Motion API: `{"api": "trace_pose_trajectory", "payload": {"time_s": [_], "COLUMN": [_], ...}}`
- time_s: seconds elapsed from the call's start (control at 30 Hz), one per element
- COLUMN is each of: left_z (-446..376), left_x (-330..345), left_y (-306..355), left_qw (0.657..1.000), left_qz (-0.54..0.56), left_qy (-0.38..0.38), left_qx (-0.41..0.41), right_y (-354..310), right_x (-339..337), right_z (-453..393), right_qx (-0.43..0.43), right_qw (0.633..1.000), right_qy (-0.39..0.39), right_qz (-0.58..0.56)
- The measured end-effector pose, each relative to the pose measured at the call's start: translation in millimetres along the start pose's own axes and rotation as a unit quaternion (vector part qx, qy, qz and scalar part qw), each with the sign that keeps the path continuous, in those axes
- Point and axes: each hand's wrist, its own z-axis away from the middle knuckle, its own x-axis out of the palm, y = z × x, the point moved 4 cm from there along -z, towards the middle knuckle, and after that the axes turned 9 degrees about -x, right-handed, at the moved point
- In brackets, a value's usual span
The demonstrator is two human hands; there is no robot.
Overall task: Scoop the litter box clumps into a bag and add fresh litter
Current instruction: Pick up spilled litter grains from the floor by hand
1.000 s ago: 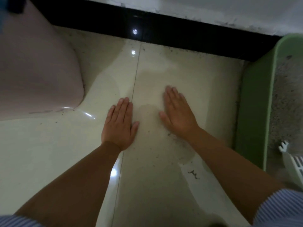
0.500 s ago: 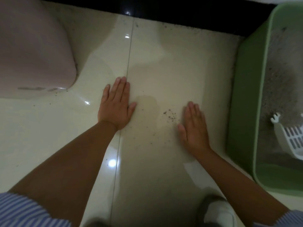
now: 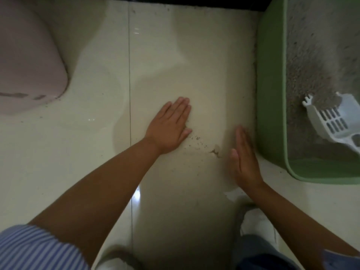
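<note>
A green litter box (image 3: pixel 271 94) stands at the right, filled with grey litter (image 3: pixel 303 61). A white slotted scoop (image 3: pixel 331 121) lies in the litter near its front. On the pale floor tiles, loose litter grains (image 3: pixel 196 141) lie scattered between my hands. My left hand (image 3: pixel 169 125) lies flat on the floor with straight fingers, just left of the grains. My right hand (image 3: pixel 243 158) stands on its edge with straight fingers, right of the grains and close beside the box's wall. Neither hand holds anything.
A pink rounded container (image 3: pixel 25 61) sits on the floor at the upper left. A dark skirting strip (image 3: pixel 194 1) runs along the far wall. My white shoes (image 3: pixel 253 221) show at the bottom edge.
My left hand has slid right across the tile joint toward the grains. My right hand has turned onto its edge next to the litter box. The view has shifted right.
</note>
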Motion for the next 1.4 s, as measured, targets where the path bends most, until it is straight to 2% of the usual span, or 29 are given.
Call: {"api": "trace_pose_trajectory", "payload": {"time_s": [0.07,0.13,0.27,0.4,0.47,0.6,0.73,0.83,0.97,1.03,1.13,1.27,1.33,1.4], "left_z": [-1,1,21,52,71,108,133,134,110,89,54,18,15,20], "left_x": [4,8,6,9,14,26,40,47,48,42,22,14,16,10], "left_y": [17,30,39,4,-16,-44,-46,-33,-16,-10,8,36,41,41], "left_qw": [0.999,0.996,0.99,0.99,0.992,0.992,0.993,0.993,0.991,0.991,0.993,0.995,0.999,0.996], "left_qz": [-0.026,-0.038,0.057,0.082,0.074,0.053,0.044,0.023,0.045,0.042,0.024,-0.003,0.007,0.072], "left_qy": [-0.04,-0.059,0.038,0.095,0.099,0.095,0.07,0.054,0.029,0.016,0.049,-0.048,-0.03,0.049], "left_qx": [0.013,0.045,0.126,0.062,0.02,-0.061,-0.082,-0.098,-0.124,-0.129,-0.108,-0.082,-0.04,0.014], "right_y": [8,11,2,-29,-49,-88,-95,-68,-27,-19,-15,-11,-12,-15], "right_x": [3,8,18,40,56,78,65,41,21,18,17,12,7,6], "right_z": [12,18,8,-20,-32,-43,-40,-33,-18,-11,-7,-1,2,1], "right_qx": [0.034,0.029,-0.011,-0.068,-0.101,-0.187,-0.213,-0.172,-0.075,-0.075,-0.085,-0.08,-0.076,-0.079], "right_qw": [0.999,0.999,0.993,0.981,0.978,0.978,0.977,0.984,0.993,0.989,0.986,0.992,0.995,0.996], "right_qy": [-0.008,0.005,0.027,0.037,0.028,0.013,0.023,0.035,-0.038,-0.064,-0.079,-0.064,-0.049,-0.035], "right_qz": [0.011,0.042,0.113,0.179,0.181,0.09,0.002,0.01,0.082,0.112,0.117,0.069,0.037,0.024]}}
